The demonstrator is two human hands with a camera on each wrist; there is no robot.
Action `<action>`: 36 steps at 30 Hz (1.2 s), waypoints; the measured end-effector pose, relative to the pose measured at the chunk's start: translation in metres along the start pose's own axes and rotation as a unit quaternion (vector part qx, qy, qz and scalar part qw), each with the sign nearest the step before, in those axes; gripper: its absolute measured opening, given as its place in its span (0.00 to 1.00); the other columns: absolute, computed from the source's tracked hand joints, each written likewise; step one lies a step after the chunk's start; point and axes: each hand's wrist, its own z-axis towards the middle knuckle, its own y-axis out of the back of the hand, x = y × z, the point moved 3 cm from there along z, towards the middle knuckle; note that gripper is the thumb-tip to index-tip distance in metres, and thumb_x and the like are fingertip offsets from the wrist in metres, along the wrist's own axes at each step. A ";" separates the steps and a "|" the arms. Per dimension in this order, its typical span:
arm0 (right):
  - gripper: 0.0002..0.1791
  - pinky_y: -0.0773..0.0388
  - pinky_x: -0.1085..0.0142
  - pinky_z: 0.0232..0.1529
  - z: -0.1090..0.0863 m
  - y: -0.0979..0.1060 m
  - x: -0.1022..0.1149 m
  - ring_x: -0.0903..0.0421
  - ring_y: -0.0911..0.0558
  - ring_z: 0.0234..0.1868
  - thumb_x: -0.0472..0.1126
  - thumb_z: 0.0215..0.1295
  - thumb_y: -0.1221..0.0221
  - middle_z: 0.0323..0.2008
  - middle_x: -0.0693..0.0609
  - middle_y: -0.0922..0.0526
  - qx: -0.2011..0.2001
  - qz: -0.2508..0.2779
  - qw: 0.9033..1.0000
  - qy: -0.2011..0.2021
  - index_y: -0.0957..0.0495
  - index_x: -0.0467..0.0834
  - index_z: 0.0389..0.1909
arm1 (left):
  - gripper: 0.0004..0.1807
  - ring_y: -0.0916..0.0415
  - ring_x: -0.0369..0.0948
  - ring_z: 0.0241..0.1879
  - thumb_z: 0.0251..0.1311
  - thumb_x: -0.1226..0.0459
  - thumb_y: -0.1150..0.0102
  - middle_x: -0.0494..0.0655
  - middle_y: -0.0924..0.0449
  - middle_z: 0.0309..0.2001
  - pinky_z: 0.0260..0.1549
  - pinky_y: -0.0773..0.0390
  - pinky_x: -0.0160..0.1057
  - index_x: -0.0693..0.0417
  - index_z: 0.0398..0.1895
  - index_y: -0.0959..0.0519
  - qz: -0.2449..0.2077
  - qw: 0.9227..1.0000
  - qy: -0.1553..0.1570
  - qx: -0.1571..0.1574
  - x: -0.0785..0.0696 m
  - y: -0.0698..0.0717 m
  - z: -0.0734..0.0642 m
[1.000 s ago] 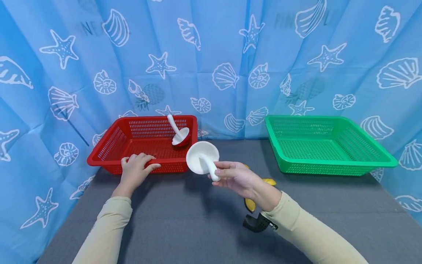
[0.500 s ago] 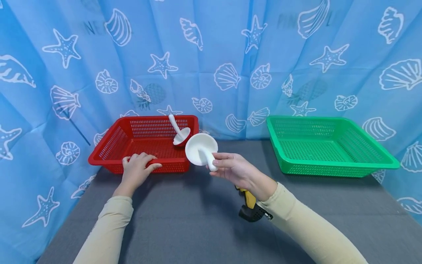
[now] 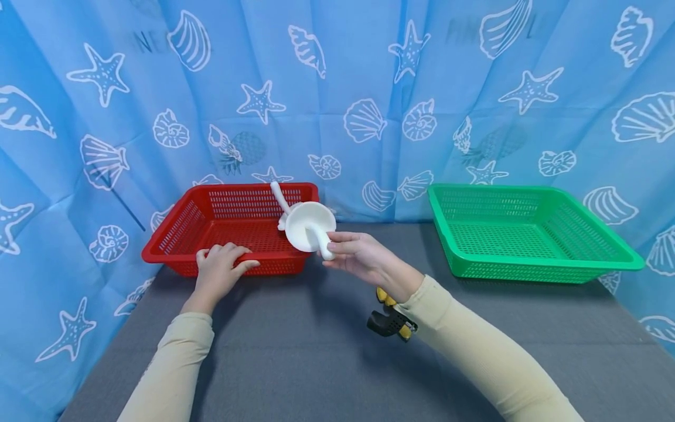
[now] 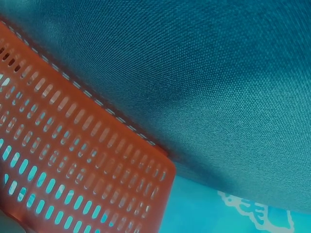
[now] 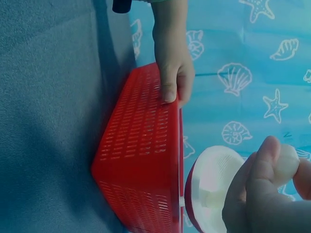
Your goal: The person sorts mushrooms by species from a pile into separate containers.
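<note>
My right hand (image 3: 355, 255) pinches the white handle of a ladle (image 3: 303, 225). Its round bowl, white inside and red outside, is held over the right front corner of the red basket (image 3: 269, 266). A second ladle (image 3: 279, 196) with a white handle leans in that basket; the held one partly covers it. My left hand (image 3: 221, 266) grips the basket's front rim. In the right wrist view, the left thumb (image 5: 168, 90) lies on the outer wall and the fingers go over the rim. The left wrist view shows mainly the basket's slotted wall (image 4: 82, 131).
A green basket (image 3: 532, 266) with nothing visible inside stands at the right. Both baskets sit on a grey cloth-covered table (image 3: 295, 363). A blue curtain (image 3: 364, 76) with shell prints hangs behind. A black and yellow device (image 3: 390, 322) sits under the right wrist.
The right hand has carried the ladle a little up and left, from beside the red basket to over its right front corner. The left hand has stayed on the rim.
</note>
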 end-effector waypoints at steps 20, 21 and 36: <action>0.25 0.18 0.68 0.38 0.054 -0.020 -0.005 0.48 0.25 0.51 0.30 0.72 0.51 0.57 0.40 0.29 -0.033 0.030 0.999 0.001 0.36 0.37 0.70 | 0.24 0.30 0.56 0.48 0.57 0.51 0.33 0.58 0.22 0.46 0.56 0.48 0.66 0.56 0.52 0.20 -0.005 1.000 0.001 -0.007 0.000 0.000 -0.001; 0.25 0.18 0.67 0.40 0.056 -0.020 -0.005 0.48 0.25 0.52 0.30 0.72 0.51 0.58 0.40 0.30 -0.037 0.029 0.999 -0.001 0.36 0.37 0.69 | 0.24 0.30 0.56 0.48 0.57 0.51 0.33 0.58 0.22 0.46 0.56 0.48 0.66 0.56 0.52 0.20 -0.006 1.000 0.001 -0.007 -0.001 0.001 -0.001; 0.25 0.30 0.56 0.62 0.082 -0.030 -0.010 0.46 0.26 0.54 0.29 0.72 0.50 0.61 0.39 0.31 -0.054 0.020 0.998 0.001 0.36 0.37 0.69 | 0.25 0.30 0.56 0.48 0.57 0.51 0.34 0.57 0.22 0.47 0.58 0.48 0.66 0.56 0.53 0.20 -0.014 1.000 -0.003 -0.002 0.001 0.001 -0.001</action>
